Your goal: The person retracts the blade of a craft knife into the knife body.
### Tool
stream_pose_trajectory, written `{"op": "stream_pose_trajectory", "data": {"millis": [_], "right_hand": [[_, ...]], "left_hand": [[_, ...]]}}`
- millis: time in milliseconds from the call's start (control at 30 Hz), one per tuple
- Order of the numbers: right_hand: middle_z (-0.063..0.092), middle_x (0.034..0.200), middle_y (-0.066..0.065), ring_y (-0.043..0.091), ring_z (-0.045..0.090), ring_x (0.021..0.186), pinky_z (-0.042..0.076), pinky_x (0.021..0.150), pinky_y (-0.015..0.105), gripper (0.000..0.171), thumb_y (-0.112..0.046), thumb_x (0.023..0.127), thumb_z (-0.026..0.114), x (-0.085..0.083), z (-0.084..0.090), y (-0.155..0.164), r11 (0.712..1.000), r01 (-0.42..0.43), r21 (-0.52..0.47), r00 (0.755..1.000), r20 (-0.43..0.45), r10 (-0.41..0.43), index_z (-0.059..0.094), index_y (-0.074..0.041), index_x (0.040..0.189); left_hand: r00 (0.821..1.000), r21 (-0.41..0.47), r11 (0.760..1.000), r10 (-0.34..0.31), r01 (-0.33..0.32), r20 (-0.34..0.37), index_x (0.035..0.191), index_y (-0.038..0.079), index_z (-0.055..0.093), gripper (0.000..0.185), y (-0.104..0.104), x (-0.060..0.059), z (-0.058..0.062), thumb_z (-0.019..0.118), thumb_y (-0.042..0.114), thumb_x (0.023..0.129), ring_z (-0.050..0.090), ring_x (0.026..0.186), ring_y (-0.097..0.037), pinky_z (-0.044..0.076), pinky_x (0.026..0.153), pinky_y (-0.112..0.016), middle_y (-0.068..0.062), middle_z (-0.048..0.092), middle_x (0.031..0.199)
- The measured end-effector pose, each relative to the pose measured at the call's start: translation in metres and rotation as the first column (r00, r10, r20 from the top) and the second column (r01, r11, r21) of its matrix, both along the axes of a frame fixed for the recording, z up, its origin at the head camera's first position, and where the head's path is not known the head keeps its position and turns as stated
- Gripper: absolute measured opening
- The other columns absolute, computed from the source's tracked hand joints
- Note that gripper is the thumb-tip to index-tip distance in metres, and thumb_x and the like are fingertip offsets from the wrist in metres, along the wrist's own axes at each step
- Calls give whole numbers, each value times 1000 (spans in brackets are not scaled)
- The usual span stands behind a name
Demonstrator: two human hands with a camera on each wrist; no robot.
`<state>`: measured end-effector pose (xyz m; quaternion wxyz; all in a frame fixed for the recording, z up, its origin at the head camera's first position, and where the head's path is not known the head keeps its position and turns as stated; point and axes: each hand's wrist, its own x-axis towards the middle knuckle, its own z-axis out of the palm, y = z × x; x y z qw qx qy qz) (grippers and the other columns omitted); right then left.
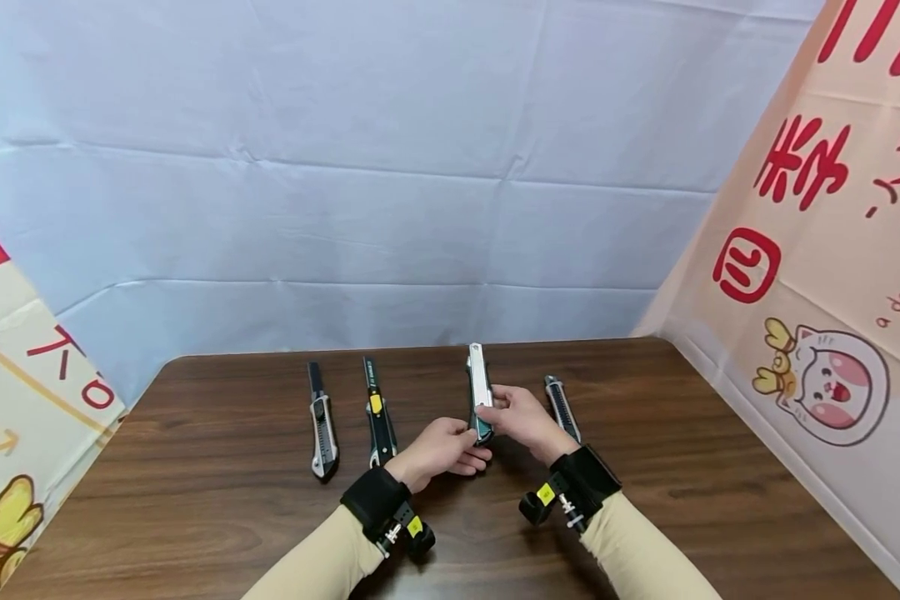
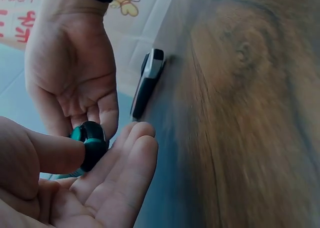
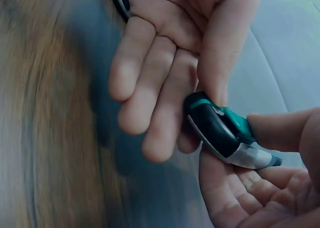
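Both hands hold one green, black and silver box cutter (image 1: 478,379), raised over the table with its long pale side showing in the head view. My left hand (image 1: 444,450) pinches the near end, thumb on top, other fingers stretched out beneath. From the right, my right hand (image 1: 523,421) grips the handle between thumb and fingers. In the right wrist view the rounded end of the cutter (image 3: 220,130) sits between the left hand (image 3: 160,52) and the right hand (image 3: 270,193). The left wrist view shows only its dark green tip (image 2: 92,145).
On the brown wooden table (image 1: 217,500) lie a grey and black box cutter (image 1: 324,437) and a black-green one with a yellow slider (image 1: 380,421), left of the hands. Another box cutter (image 1: 562,408) lies partly behind the right hand. A pale cloth (image 1: 390,208) hangs behind.
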<state>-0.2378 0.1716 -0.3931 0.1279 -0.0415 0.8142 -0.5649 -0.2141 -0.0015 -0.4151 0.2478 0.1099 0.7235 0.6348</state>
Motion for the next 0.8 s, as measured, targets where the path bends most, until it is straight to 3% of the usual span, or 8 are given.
{"op": "stream_pose_trajectory", "data": {"millis": [267,600,800], "right_hand": [[66,120,23,22,67,102,58,86,37,44,-14,99,57,5,5,28,997,13,77,1000,-9,-13,47,6,137],[66,118,22,14,66,90,57,78,30,47,-13,100,55,11,9,54,987,54,154,998,25,-58,42,9,139],[70,98,12,11,59,72,49,66,26,43,-14,99,57,11,8,62,979,62,196,997,40,-71,47,9,133]], "left_hand": [[999,-24,1000,-18,17,-44,120,-8,59,28,27,-1,3,47,10,102,71,92,-28,61,80,-35,-25,70,108],[998,-27,998,-53,52,-44,139,-6,46,42,44,1,7,52,7,100,69,100,-27,59,88,-37,-19,67,117],[995,-30,996,-80,79,-53,137,-6,48,40,47,3,9,52,5,99,68,101,-29,58,89,-37,-21,67,116]]}}
